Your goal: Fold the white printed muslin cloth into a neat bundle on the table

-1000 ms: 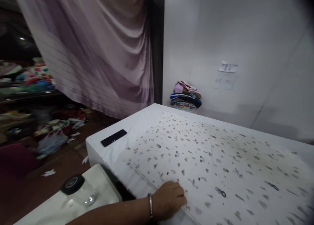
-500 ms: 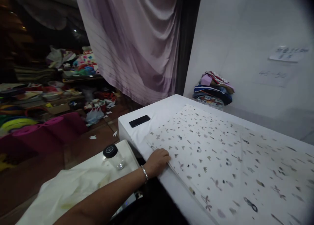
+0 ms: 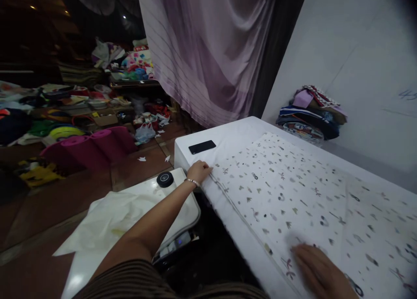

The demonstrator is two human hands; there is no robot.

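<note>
A white cloth printed with small leaf and plant shapes [image 3: 283,194] lies spread over a white-covered table. At its near-left corner my left hand [image 3: 199,172], with a bracelet on the wrist, has its fingers closed on the cloth's edge. My right hand [image 3: 321,270] is over the cloth's near part at the lower right. It is blurred by motion, its fingers look stretched out, and nothing shows in it; whether it touches the cloth is unclear. A black phone [image 3: 202,147] lies on the table just beyond my left hand.
A white side stand [image 3: 185,203] with a black-lidded jar [image 3: 164,179] and a crumpled cream cloth [image 3: 120,216] is at the left. Folded textiles [image 3: 309,114] are stacked by the wall. A curtain [image 3: 208,51] hangs behind. Magenta rolls [image 3: 97,147] and clutter cover the floor.
My left hand has slid along the cloth's near edge to its left corner. My right hand has come into view at the lower right. The view has turned left.
</note>
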